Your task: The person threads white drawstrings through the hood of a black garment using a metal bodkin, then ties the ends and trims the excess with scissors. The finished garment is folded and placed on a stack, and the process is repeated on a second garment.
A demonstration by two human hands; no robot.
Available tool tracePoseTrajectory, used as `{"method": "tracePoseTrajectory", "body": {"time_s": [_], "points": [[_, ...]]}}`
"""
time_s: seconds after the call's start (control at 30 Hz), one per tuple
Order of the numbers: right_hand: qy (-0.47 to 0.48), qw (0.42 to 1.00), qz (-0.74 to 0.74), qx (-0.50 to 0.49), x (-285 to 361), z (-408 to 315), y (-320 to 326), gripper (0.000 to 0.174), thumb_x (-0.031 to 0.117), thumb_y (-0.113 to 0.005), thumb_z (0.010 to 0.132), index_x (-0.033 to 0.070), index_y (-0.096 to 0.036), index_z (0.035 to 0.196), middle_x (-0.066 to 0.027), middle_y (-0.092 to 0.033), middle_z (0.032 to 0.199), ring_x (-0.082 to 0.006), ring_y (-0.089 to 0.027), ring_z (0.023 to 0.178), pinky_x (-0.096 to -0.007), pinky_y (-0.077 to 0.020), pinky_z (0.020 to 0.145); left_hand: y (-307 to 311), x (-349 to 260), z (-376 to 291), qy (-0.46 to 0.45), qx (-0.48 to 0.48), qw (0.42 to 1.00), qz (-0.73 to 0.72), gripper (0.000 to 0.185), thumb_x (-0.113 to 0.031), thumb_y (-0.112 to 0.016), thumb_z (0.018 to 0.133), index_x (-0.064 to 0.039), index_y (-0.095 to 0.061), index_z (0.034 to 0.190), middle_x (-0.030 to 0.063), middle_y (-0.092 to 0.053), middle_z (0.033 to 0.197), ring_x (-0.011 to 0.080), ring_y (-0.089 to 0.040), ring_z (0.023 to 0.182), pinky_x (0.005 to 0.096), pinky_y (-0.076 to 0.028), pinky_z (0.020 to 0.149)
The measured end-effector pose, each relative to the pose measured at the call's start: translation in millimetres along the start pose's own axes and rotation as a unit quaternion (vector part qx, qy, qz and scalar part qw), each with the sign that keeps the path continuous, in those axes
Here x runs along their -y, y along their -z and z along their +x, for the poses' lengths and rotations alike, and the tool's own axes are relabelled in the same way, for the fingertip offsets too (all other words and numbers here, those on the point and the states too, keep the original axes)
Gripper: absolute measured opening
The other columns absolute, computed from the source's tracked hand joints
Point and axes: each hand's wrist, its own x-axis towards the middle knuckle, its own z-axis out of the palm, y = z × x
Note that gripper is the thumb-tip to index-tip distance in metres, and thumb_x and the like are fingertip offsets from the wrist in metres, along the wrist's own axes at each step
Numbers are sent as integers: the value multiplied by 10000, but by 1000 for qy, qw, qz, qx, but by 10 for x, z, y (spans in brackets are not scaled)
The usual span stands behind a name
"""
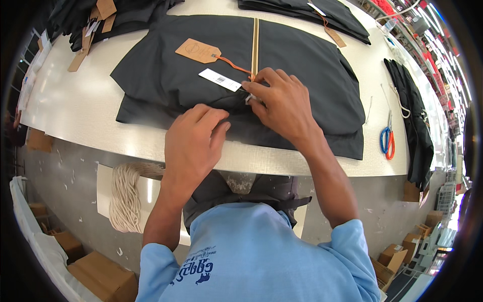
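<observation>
A dark grey folded garment lies before me, with a tan and dark striped tape running down its middle. My right hand is over the tape's near end, thumb and fingertips around a small white piece at the garment's edge. The fingers partly hide that piece. A white barcode tag reaches the right index fingertip. Left of the tape, a brown card tag lies on the cloth, its orange cord leading to the right hand. My left hand is empty, thumb apart, above the garment's near edge.
Scissors with blue and orange handles lie at right, beside a dark folded garment with white cord. More dark garments with tags are piled at far left, others at the back. A cream cord bundle hangs below the table edge.
</observation>
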Motion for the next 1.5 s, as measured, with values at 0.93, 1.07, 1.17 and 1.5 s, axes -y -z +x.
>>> {"method": "tracePoseTrajectory", "body": {"time_s": [0.93, 1.07, 1.17, 1.5], "points": [[-122, 968, 193, 100, -518, 956, 650, 270, 257, -714, 887, 43, -771, 1042, -81, -755, 892, -178, -692, 835, -318, -531, 787, 280, -247, 582, -191, 31, 979, -65, 87, -36, -604, 799, -46, -638, 878, 102, -682, 916, 296, -664, 839, 385, -520, 769], [-148, 926, 298, 179, -473, 740, 897, 391, 391, -703, 964, 12, -764, 1039, -25, -733, 888, -59, -634, 872, -250, -500, 823, 1408, -505, -255, -251, 202, 858, -401, 133, -98, -679, 799, -34, -692, 915, 89, -657, 680, 268, -632, 578, 361, -496, 551], [-124, 930, 304, 165, -272, 669, 714, 394, 409, -678, 978, 27, -771, 992, -28, -722, 850, -71, -631, 831, -278, -499, 786, 1767, -478, -562, -182, 379, 855, -303, 220, -184, -713, 856, -43, -712, 1026, 76, -679, 698, 258, -653, 625, 344, -499, 578], [-26, 980, 169, 104, -4, 159, 592, 127, 66, -703, 888, 22, -743, 1000, -112, -680, 914, -261, -661, 876, -344, -504, 793, 513, 147, -1763, 106, 378, 853, -343, 189, -191, -769, 859, -57, -769, 992, 107, -751, 867, 265, -719, 824, 351, -547, 755]]}}
